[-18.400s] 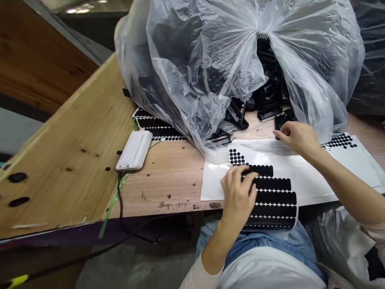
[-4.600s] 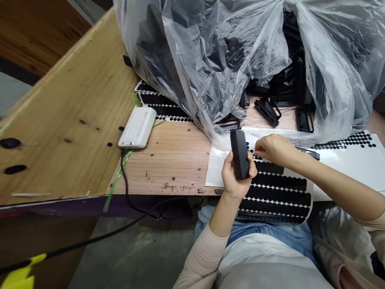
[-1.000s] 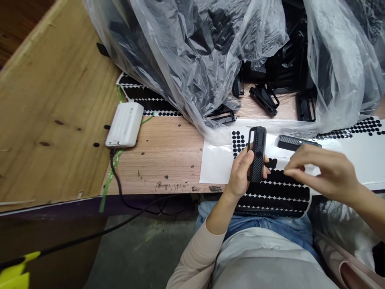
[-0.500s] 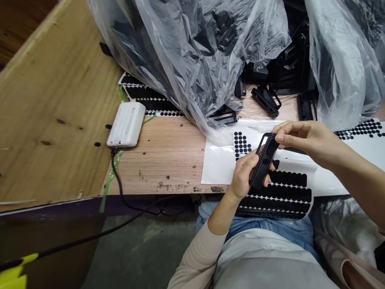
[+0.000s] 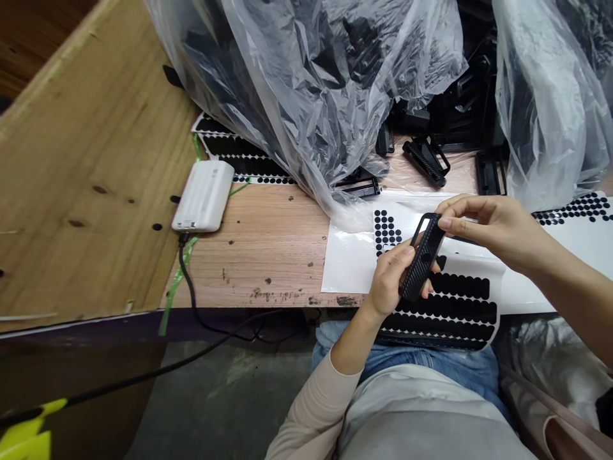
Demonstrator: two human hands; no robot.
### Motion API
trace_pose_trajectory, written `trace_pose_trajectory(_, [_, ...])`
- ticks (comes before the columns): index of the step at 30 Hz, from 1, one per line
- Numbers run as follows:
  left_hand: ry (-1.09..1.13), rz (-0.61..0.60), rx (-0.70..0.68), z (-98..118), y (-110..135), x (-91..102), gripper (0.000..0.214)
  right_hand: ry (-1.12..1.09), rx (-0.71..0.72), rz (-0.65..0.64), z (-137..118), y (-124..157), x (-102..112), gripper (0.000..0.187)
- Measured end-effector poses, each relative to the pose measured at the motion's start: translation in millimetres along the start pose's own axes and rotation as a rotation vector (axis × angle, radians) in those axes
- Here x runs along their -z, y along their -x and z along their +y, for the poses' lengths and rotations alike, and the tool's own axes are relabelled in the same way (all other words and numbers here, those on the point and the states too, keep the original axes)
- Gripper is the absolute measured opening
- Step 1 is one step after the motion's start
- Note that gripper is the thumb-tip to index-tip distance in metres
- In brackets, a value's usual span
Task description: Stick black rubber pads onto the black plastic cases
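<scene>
A long black plastic part (image 5: 421, 268) with a ribbed, carbon-look face and an open rectangular loop along one side is tilted over the table's front edge. My left hand (image 5: 390, 275) is closed around its lower half, thumb on the near side and fingertips showing on the far side. At the upper end, the thumb and forefinger of my right hand (image 5: 483, 223) pinch the part; whether a sticker is between them I cannot tell. Just beneath lies a sheet of black round stickers (image 5: 460, 310), its front portion hanging over the edge onto my lap.
Clear plastic bags (image 5: 306, 83) cover the back. Among them lie several similar black parts (image 5: 426, 163). A white power bank (image 5: 204, 195) with a black cable (image 5: 191, 291) sits at left beside a wooden panel (image 5: 96, 160). White backing paper (image 5: 347, 255) lies under the dot sheets.
The black part has turned slightly in my hands, and one dark round spot near its upper end no longer shows. Both hands keep nearly the same place; the view has shifted a little.
</scene>
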State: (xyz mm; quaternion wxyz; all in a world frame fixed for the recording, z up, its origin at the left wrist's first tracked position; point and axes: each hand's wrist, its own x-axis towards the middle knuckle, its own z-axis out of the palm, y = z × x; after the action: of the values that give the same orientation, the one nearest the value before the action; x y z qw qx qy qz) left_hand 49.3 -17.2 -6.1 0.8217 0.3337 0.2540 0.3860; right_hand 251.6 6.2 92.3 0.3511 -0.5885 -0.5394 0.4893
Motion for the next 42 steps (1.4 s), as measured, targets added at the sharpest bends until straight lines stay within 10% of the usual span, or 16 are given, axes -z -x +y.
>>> trace_pose_trajectory(34, [-0.019, -0.005, -0.002, -3.3, 2.6, 1.9, 0.061, 0.321, 0.315, 0.135, 12.2, 15.2, -6.9, 0.006])
trace_pose_trajectory(42, [-0.038, 0.013, -0.009, -3.5, 2.7, 1.2, 0.062, 0.840, 0.685, 0.299, 13.9, 22.3, -9.6, 0.007])
